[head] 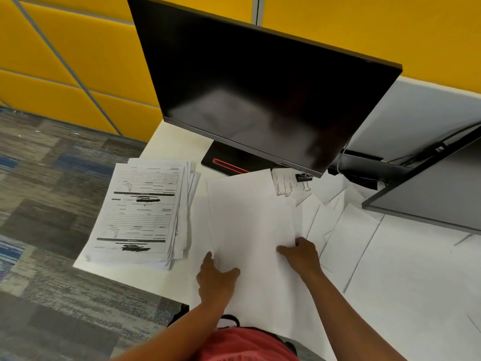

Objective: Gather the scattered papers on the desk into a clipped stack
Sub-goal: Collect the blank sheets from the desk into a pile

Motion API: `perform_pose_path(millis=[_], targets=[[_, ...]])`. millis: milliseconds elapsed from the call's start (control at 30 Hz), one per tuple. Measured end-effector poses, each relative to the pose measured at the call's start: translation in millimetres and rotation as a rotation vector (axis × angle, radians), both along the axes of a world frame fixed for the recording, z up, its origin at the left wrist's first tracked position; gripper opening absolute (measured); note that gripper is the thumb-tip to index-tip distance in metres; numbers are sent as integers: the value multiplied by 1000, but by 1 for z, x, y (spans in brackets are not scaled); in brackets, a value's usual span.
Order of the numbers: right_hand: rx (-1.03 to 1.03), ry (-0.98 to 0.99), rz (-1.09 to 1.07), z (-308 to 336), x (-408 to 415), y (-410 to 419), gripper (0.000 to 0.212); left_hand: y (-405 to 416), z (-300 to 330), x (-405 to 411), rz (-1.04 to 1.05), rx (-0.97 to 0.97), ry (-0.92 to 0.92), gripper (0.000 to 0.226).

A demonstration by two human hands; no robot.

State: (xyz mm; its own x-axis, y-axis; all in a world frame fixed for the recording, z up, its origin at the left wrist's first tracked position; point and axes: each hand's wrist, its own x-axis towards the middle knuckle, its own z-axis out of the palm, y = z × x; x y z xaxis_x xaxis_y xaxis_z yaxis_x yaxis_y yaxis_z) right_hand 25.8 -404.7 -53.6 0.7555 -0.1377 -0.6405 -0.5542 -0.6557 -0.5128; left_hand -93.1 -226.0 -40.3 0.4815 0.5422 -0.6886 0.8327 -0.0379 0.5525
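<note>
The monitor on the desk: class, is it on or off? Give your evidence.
Apparently off. The monitor screen is black all over, showing only faint reflections; no indicator light can be made out.

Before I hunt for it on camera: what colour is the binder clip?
Black, with silver wire handles; the binder clip shows in the head view, under the monitor's right corner.
</note>
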Motion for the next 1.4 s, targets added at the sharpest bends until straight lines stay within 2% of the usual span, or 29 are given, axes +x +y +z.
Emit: perform_pose_path(millis=[100, 233, 300, 400, 500, 600, 733, 800, 867, 933, 1000, 1067, 1133, 1267, 1400], targets=[[-14, -7, 70, 5, -4, 2, 50, 1, 1, -1, 132, -136, -55, 94], [-49, -18, 173, 5, -13, 3, 51, 14, -1, 21, 288, -253, 2, 99], [-39, -16, 163, 5, -15, 1, 50, 20, -4, 34, 271, -258, 44, 89], [-11, 9, 151, 7, -14, -1, 42, 17, -1, 47, 93, -132, 186, 79], [-1, 33, 165, 7, -14, -7, 45, 9, 3, 51, 117, -43, 154, 96], [-27, 36, 166, 8, -15, -15, 45, 13, 4, 49, 69, 182, 177, 114], [-65, -7, 91, 11, -13, -39, 42, 15, -5, 42, -93, 259, 231, 112], [-9, -37, -2, 11, -12, -59, 52, 5, -6, 33, -217, 283, 216, 108], [79, -42, -97, 10, -10, -79, 74, -2, -8, 26, -261, 288, 182, 106], [207, -2, -184, 5, -10, -98, 78, -3, -6, 24, -186, 269, 160, 105], [308, 32, -207, 7, -10, -101, 59, 0, -4, 27, -111, 238, 161, 104], [329, 31, -195, 6, -11, -97, 51, 1, -4, 31, -131, 240, 175, 102], [361, 34, -149, 5, -14, -85, 57, 0, -4, 31, -156, 249, 171, 99], [334, 14, -62, 1, -20, -65, 76, -3, -4, 24, -69, 185, 103, 96], [308, 6, 36, -3, -26, -53, 75, 6, -1, 22, 124, 117, 130, 98]])
